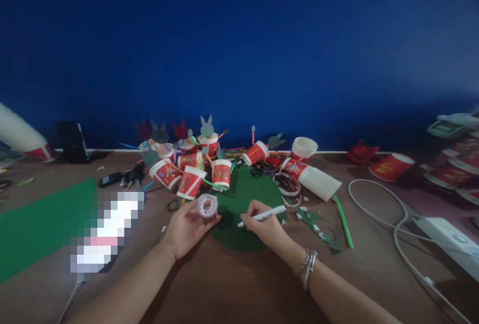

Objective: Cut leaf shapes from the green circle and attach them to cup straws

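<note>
A rounded sheet of dark green paper (pixel 258 184) is spread on the desk (pixel 209 284), between the hands and beyond them. By the half-curled left hand (pixel 190 225), a roll of clear tape (pixel 201 206) is held up over the sheet's left edge. A white marker pen (pixel 273 211) is gripped in the bent fingers of the right hand (pixel 264 228), its tip pointed left; whether the paper is touched by it cannot be told.
</note>
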Demonstrator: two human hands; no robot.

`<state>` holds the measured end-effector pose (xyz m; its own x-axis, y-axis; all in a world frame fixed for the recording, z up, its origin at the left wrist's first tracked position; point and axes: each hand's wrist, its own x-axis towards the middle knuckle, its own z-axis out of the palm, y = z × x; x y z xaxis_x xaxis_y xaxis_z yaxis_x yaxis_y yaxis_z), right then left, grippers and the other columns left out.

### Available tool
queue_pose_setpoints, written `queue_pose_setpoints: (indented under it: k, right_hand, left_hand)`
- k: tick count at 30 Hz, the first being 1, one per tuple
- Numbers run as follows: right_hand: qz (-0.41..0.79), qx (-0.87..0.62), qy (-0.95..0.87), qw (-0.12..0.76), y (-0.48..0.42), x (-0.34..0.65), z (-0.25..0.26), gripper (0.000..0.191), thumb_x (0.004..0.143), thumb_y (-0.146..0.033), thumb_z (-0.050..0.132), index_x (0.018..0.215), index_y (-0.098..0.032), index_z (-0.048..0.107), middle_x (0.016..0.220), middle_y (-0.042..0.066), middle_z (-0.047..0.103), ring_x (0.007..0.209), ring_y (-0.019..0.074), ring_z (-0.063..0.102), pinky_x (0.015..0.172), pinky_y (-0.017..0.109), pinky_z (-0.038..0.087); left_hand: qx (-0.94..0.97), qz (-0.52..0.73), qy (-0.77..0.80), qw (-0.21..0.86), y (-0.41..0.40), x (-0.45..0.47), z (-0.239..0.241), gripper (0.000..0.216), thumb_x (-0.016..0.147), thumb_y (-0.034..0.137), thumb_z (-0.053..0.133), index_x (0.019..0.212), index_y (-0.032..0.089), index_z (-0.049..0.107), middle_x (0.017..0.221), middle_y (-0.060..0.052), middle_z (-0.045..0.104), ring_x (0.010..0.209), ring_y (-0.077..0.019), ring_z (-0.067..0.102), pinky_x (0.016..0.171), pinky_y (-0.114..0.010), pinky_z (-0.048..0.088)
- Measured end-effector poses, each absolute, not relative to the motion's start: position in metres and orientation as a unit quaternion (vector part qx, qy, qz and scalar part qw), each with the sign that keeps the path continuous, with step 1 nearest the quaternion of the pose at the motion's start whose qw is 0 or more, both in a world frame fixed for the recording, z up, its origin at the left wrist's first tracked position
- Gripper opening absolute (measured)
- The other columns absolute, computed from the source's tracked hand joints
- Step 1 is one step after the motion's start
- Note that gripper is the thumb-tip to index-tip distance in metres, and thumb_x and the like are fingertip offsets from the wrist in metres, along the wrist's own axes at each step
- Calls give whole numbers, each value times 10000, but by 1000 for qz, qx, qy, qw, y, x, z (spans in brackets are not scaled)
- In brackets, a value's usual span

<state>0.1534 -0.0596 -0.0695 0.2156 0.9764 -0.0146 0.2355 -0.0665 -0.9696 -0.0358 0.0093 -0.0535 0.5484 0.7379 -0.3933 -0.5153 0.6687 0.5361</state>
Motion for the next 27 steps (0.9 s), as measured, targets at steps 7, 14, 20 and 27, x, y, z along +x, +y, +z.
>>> queue_pose_setpoints:
  k: [7,14,20,27]
  right_hand:
    - [342,-656,-527,418,-66,144,-71,214,652,-204,585,534,-197,407,440,-71,428,420,67,370,383,163,250]
    - [348,-661,-536,394,-67,144,-73,210,676,-228,562,533,-202,411,430,-58,462,407,77,398,377,168,258]
    - [329,-657,-554,391,-67,144,-71,219,676,-230,562,521,-204,410,429,-59,456,419,82,398,392,175,268]
    - [306,-657,-573,382,-67,145,-72,219,679,-219,569,519,-198,421,452,-56,448,447,85,390,419,181,275]
  left_hand:
    - [189,355,289,869,10,-37,-55,217,803,246,510,817,90,661,763,-107,665,713,-206,621,848,-416,500]
    - [183,352,292,870,10,-37,-54,222,806,246,504,836,91,661,756,-108,668,716,-208,626,851,-426,501]
    - [188,353,293,868,10,-37,-54,219,804,248,514,833,86,659,753,-107,665,716,-208,628,849,-426,504]
    - [183,351,289,872,10,-38,-55,222,810,250,505,828,88,655,775,-107,669,727,-209,629,874,-433,490]
